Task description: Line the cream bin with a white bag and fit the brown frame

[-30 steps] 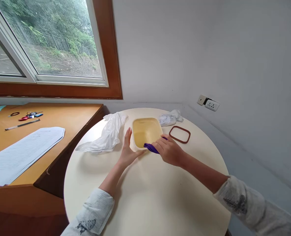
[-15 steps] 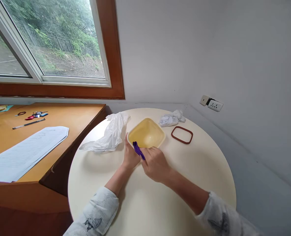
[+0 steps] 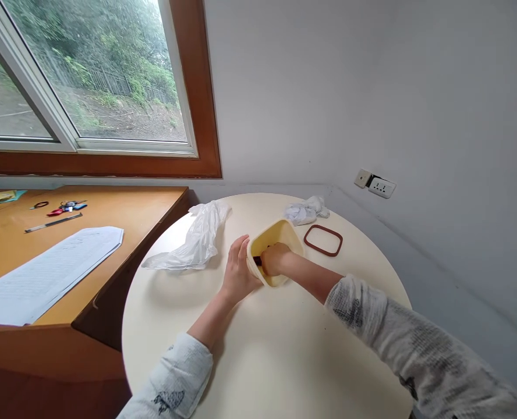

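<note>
A pale yellow plastic container [image 3: 294,234] is tilted over the round table with its mouth toward me. My left hand [image 3: 238,270] grips its left side, fingers along the outer wall. My right hand [image 3: 276,259] reaches inside, fingers closed on a bunched purple cloth [image 3: 257,261]. Only a dark bit of the cloth shows beside the knuckles, near the left inner wall. To the right of the container, a reddish-brown rounded rectangular ring [image 3: 323,240] lies flat on the table.
A crumpled white plastic bag [image 3: 197,238] lies at the left of the round table [image 3: 267,361], and a smaller bunched bag [image 3: 305,210] at the back. The wooden desk [image 3: 153,203] on the left holds papers [image 3: 62,273], a pen [image 3: 53,223] and keys [image 3: 68,207].
My right hand has moved from the container's near rim into its inside with the purple cloth. The container has shifted right and tipped toward me, my left hand still on it.
</note>
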Demonstrator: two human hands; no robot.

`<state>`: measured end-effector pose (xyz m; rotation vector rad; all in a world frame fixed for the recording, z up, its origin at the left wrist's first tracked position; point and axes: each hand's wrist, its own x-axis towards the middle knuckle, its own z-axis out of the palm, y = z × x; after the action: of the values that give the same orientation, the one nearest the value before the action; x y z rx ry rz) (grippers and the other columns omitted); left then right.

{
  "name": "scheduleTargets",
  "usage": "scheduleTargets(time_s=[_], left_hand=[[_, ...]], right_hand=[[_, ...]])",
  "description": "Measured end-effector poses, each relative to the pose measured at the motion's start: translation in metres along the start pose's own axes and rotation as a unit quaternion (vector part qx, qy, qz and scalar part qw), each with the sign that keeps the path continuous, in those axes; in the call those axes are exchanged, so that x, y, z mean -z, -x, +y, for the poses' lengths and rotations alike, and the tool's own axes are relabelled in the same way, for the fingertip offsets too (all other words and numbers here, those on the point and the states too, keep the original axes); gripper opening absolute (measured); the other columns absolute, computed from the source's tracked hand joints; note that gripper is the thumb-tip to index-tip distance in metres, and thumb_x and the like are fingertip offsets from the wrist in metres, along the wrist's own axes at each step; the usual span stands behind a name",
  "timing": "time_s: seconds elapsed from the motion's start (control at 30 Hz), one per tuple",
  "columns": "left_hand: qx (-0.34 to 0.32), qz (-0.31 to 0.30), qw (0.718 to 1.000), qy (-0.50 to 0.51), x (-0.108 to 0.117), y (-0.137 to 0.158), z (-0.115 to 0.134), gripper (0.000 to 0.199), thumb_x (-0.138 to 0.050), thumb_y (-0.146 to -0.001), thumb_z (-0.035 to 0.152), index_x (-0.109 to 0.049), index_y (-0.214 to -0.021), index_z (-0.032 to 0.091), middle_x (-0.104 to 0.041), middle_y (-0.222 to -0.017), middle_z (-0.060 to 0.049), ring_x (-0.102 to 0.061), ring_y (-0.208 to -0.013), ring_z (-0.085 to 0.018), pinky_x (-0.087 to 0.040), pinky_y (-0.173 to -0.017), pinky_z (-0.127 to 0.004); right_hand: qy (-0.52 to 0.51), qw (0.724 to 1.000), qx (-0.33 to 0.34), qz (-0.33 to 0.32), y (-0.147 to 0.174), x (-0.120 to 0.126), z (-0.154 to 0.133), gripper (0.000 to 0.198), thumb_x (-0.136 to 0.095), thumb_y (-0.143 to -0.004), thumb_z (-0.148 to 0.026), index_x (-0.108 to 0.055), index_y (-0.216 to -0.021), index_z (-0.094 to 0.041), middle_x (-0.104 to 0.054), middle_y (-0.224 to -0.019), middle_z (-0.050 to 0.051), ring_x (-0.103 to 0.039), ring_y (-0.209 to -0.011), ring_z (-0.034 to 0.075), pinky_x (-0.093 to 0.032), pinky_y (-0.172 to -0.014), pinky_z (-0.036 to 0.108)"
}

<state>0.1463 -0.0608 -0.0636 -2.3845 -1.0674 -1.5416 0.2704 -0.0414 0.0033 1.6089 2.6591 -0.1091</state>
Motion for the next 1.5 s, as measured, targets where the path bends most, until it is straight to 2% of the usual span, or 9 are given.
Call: scheduleTargets(time_s=[0.3,0.43,0.57,0.73,0.9,1.07,1.23,1.4,1.5], left_hand=[[0.017,0.011,1.0,0.019,-0.002,-0.003,0.0,0.11,-0.078,-0.051,0.039,-0.011,-0.138,0.025,-0.034,-0.129,-0.016,-0.036,-0.122,-0.035,-0.035,-0.097,-0.052],[0.163,0.026,0.983,0.08,0.005,-0.008,0.006,0.114,-0.08,-0.049,0.037,-0.009,-0.138,0.025,-0.034,-0.13,-0.015,-0.036,-0.122,-0.033,-0.036,-0.096,-0.051],[0.314,0.031,0.932,0.179,0.013,-0.009,0.006,0.112,-0.079,-0.051,0.035,-0.009,-0.138,0.025,-0.037,-0.13,-0.014,-0.04,-0.12,-0.03,-0.04,-0.094,-0.047],[0.338,0.031,0.906,0.255,0.014,-0.01,0.006,0.113,-0.08,-0.052,0.031,-0.007,-0.139,0.027,-0.037,-0.132,-0.013,-0.039,-0.122,-0.029,-0.037,-0.098,-0.046],[0.333,0.011,0.89,0.31,0.017,-0.012,0.014,0.11,-0.079,-0.052,0.029,-0.011,-0.138,0.029,-0.036,-0.134,-0.011,-0.037,-0.124,-0.028,-0.032,-0.102,-0.045],[0.308,-0.071,0.875,0.367,0.023,-0.011,0.011,0.107,-0.078,-0.055,0.028,-0.011,-0.138,0.029,-0.036,-0.134,-0.01,-0.035,-0.125,-0.028,-0.03,-0.104,-0.046],[0.291,-0.13,0.857,0.404,0.028,-0.011,0.008,0.112,-0.078,-0.056,0.026,-0.003,-0.14,0.03,-0.037,-0.135,-0.012,-0.037,-0.124,-0.03,-0.032,-0.102,-0.047],[0.287,-0.117,0.862,0.402,0.028,-0.012,0.009,0.115,-0.079,-0.054,0.025,-0.004,-0.141,0.029,-0.036,-0.136,-0.013,-0.038,-0.124,-0.031,-0.033,-0.102,-0.047],[0.284,-0.116,0.865,0.398,0.027,-0.012,0.008,0.114,-0.079,-0.054,0.024,-0.005,-0.141,0.028,-0.035,-0.137,-0.013,-0.037,-0.124,-0.031,-0.033,-0.102,-0.046]], right_hand=[[0.069,0.997,0.021,-0.027,0.082,0.058,0.027,0.021,-0.053,-0.067,-0.011,-0.048,-0.048,-0.018,-0.061,-0.06,0.007,-0.059,-0.069,0.019,-0.036,-0.084,0.037],[-0.198,0.972,-0.126,-0.031,0.116,0.068,0.066,0.028,-0.04,-0.077,-0.023,-0.044,-0.049,-0.019,-0.054,-0.057,0.004,-0.05,-0.056,0.015,-0.037,-0.057,0.029],[-0.54,0.806,-0.243,0.01,0.13,0.043,0.1,0.016,-0.043,-0.073,-0.021,-0.053,-0.062,-0.017,-0.051,-0.058,0.0,-0.05,-0.057,0.013,-0.042,-0.06,0.027],[-0.766,0.594,-0.223,0.101,0.129,0.005,0.099,0.015,-0.051,-0.075,-0.023,-0.06,-0.082,-0.014,-0.064,-0.077,0.007,-0.059,-0.069,0.017,-0.049,-0.065,0.031],[-0.807,0.509,-0.202,0.22,0.105,0.002,0.08,0.015,-0.052,-0.074,-0.021,-0.061,-0.087,-0.017,-0.066,-0.088,0.006,-0.062,-0.078,0.017,-0.05,-0.07,0.028],[-0.748,0.581,-0.106,0.303,0.052,0.027,0.079,0.017,-0.056,-0.071,-0.029,-0.06,-0.084,-0.019,-0.065,-0.08,0.001,-0.06,-0.079,0.016,-0.047,-0.072,0.027],[-0.542,0.82,-0.058,0.175,-0.005,0.054,0.071,0.027,-0.042,-0.077,-0.031,-0.063,-0.084,-0.016,-0.067,-0.082,0.002,-0.06,-0.078,0.017,-0.046,-0.073,0.029],[-0.353,0.932,0.013,0.084,-0.027,0.061,0.036,0.033,-0.046,-0.077,-0.025,-0.065,-0.104,-0.021,-0.062,-0.116,0.003,-0.051,-0.112,0.024,-0.033,-0.098,0.035],[-0.285,0.951,0.11,0.055,-0.026,0.061,0.014,0.039,-0.038,-0.084,-0.024,-0.057,-0.118,-0.024,-0.051,-0.131,0.0,-0.035,-0.128,0.021,-0.016,-0.109,0.04]])
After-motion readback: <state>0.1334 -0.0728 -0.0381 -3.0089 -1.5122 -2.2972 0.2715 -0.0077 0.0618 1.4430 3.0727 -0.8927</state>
